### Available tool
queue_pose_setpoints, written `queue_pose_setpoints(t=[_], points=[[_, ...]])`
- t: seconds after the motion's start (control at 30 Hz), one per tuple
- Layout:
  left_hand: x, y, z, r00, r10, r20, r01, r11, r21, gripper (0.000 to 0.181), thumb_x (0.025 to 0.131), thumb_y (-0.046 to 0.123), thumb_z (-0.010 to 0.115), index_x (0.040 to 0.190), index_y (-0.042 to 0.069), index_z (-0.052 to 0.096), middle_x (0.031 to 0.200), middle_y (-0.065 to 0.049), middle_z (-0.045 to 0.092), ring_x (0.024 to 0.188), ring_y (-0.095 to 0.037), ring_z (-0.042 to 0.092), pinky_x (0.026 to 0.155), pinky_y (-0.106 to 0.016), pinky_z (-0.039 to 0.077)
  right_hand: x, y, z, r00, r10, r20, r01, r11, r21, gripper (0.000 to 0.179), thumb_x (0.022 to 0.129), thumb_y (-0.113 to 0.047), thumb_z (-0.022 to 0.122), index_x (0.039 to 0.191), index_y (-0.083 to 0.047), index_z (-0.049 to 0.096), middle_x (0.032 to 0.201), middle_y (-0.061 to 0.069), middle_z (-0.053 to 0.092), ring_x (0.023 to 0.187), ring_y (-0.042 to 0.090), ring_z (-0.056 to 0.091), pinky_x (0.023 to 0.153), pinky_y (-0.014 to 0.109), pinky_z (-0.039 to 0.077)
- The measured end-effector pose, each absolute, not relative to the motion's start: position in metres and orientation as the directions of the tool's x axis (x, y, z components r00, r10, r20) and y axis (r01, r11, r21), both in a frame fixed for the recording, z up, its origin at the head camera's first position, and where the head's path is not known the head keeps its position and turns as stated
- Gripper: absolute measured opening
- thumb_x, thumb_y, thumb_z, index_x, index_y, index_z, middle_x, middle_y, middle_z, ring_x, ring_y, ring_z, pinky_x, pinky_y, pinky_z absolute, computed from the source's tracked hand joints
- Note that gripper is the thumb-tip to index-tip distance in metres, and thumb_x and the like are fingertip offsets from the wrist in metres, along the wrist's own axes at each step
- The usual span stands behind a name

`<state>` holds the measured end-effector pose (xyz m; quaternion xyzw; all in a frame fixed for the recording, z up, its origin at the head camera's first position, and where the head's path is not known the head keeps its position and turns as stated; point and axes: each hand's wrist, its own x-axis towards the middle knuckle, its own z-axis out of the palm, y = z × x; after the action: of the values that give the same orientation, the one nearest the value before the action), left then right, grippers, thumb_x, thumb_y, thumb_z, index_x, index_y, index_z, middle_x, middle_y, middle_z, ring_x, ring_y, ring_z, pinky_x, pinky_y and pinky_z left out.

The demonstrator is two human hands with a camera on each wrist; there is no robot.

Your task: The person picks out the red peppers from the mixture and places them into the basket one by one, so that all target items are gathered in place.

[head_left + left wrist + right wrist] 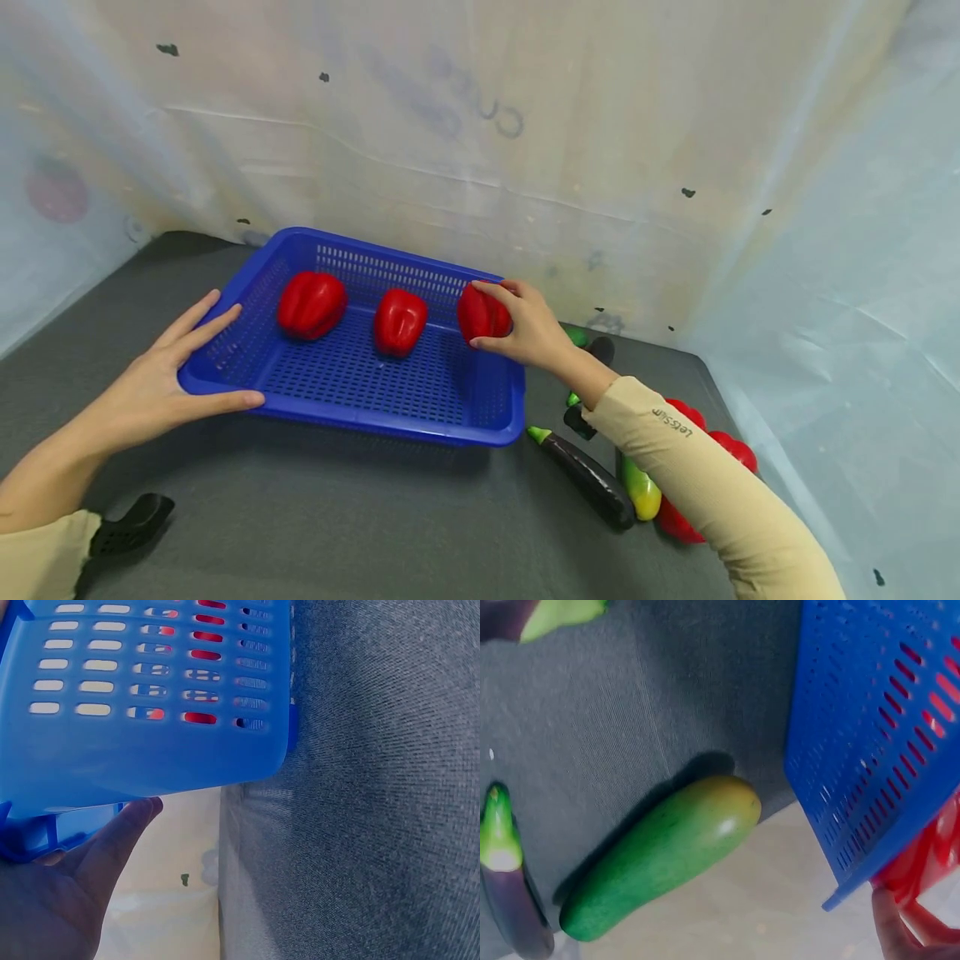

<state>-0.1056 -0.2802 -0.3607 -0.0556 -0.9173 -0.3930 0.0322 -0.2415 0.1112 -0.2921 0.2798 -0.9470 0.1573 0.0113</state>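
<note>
A blue perforated plastic basket (442,428) sits on the dark table in the head view. At its front left corner, my left hand (153,387) rests on the rim with thumb and fingers extended and spread. My right hand (531,332) holds a red bell pepper (476,314) between thumb and fingers inside the basket's right end. Two more items lie in the basket: a red bell pepper (311,305) at the left and a smaller red bell pepper (400,322) in the middle. The right wrist view shows the right fingers (889,926) against the held pepper, partly behind the basket wall.
Right of the basket lie an eggplant (585,479), a green-yellow elongated vegetable (640,487) and red bell peppers (735,450), partly covered by the right sleeve (690,467). A large green vegetable (660,855) lies near the table's back edge. A pale plastic sheet (480,167) hangs behind.
</note>
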Motion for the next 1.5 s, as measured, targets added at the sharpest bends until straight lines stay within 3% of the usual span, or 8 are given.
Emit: queue_pose_setpoints(t=[0.6, 1.5], points=[[-0.106, -0.279, -0.36, -0.994, 0.061, 0.09, 0.107, 0.691, 0.715, 0.105, 0.076, 0.038, 0.079, 0.155, 0.024, 0.011, 0.161, 0.003, -0.015, 0.143, -0.05, -0.012, 0.093, -0.084, 0.007, -0.252, 0.079, -0.277, -0.846, -0.513, -0.147, -0.482, 0.853, -0.199, 0.074, 0.08, -0.033, 0.076, 0.145, -0.02, 0.044, 0.135, 0.016, 0.048, 0.119, 0.031, 0.048, 0.085, 0.04, 0.055], [-0.107, -0.28, -0.361, -0.993, 0.07, 0.095, 0.117, 0.693, 0.712, 0.105, 0.076, 0.037, 0.079, 0.155, 0.026, 0.011, 0.161, 0.004, -0.015, 0.143, -0.049, -0.011, 0.093, -0.083, 0.007, -0.261, 0.041, -0.275, -0.854, -0.474, -0.213, -0.44, 0.878, -0.188, 0.071, 0.078, -0.033, 0.077, 0.141, -0.015, 0.049, 0.135, 0.01, 0.056, 0.129, 0.03, 0.044, 0.1, 0.044, 0.045]])
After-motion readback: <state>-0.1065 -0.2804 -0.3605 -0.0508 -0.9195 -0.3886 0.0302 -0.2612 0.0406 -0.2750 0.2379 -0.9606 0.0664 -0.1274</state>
